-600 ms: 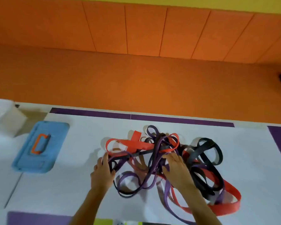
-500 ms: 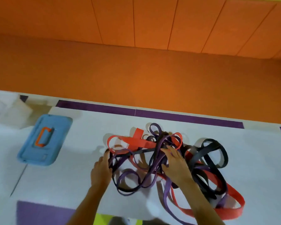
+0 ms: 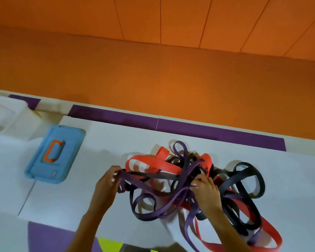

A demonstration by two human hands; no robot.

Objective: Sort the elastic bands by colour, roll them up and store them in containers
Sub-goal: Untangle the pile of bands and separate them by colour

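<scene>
Tangle: a loose tangle of elastic bands [image 3: 182, 171] lies on the white table [image 3: 98, 142], unsorted, with none rolled up.
Colours: red bands [image 3: 151, 165] arch over the far side of the tangle and trail off its near right. Black bands [image 3: 229, 184] loop out on its right. Purple ones thread through the middle and hang over the table's near edge.
Left hand: the left hand [image 3: 107, 184] is at the tangle's left edge, fingers curled round a purple band [image 3: 140, 182] and drawing it taut out of the heap. A thin black strand runs beside it, and I cannot tell whether that one is held too.
Right hand: the right hand [image 3: 206, 190] sits on the tangle's middle, fingers hooked into the knot where purple and black strands cross. It is gripping purple strands there.
Lid: a blue lid [image 3: 55, 153] with an orange handle [image 3: 52, 150] lies flat, well to the left of the tangle.
Container: a clear container [image 3: 5, 117], blurred, stands further left of the tangle, beyond the lid.
Backdrop: an orange wall [image 3: 153, 79] rises behind the tangle, past the table's far edge.
</scene>
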